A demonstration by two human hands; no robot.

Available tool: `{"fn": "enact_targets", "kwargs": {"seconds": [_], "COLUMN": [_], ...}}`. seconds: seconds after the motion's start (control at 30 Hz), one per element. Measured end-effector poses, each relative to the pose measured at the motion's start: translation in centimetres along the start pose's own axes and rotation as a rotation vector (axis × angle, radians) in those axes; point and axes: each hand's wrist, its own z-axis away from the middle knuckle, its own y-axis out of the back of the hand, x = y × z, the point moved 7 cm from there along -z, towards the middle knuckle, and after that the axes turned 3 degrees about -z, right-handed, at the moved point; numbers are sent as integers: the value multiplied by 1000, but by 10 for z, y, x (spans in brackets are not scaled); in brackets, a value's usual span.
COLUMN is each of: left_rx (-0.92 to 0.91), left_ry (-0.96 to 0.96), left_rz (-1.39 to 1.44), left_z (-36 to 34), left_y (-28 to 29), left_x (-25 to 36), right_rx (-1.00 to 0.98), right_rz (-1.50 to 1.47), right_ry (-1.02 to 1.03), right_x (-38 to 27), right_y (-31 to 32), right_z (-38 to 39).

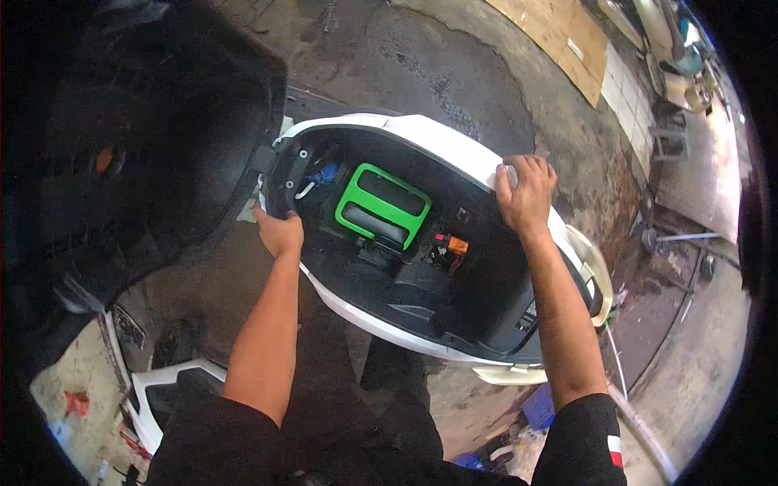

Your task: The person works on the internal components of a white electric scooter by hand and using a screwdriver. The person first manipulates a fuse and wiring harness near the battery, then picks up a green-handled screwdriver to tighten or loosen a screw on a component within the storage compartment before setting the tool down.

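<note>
A white scooter body (442, 138) stands below me with its seat lifted and the black storage well (486, 275) open. Inside lies a green-framed battery handle (381, 202), with an orange connector (455, 243) and a blue plug (326, 173) near it. My left hand (278, 232) grips the near rim of the well by the black hinge bracket (285, 174). My right hand (525, 193) is closed over the far white rim of the body.
The raised black seat (138, 138) fills the upper left. Stained concrete floor (421, 57) lies beyond, with cardboard sheets (567, 36) and another vehicle (673, 57) at top right. A white panel (170, 385) and a blue object (536, 407) lie near my legs.
</note>
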Motion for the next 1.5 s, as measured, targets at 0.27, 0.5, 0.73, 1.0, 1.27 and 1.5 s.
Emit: {"fn": "enact_targets", "kwargs": {"seconds": [0.27, 0.5, 0.73, 1.0, 1.27, 1.5], "left_rx": [64, 64, 53, 124, 62, 20], "left_ry": [-75, -63, -73, -72, -180, -218], "left_rz": [20, -14, -53, -29, -64, -25], "left_z": [0, -1, -3, -24, -19, -14], "left_y": [-4, 0, -6, 5, -15, -16], "left_x": [9, 5, 7, -13, -6, -7], "right_rx": [14, 27, 131, 409, 197, 315], "right_rz": [-50, -69, -141, -1159, -1133, -831], "right_ry": [-47, -35, 63, -444, -833, -696], "right_x": [4, 1, 1, -13, -51, -58], "right_y": [6, 1, 11, 56, 55, 44], "right_z": [-5, -1, 0, 109, 261, 258]}}
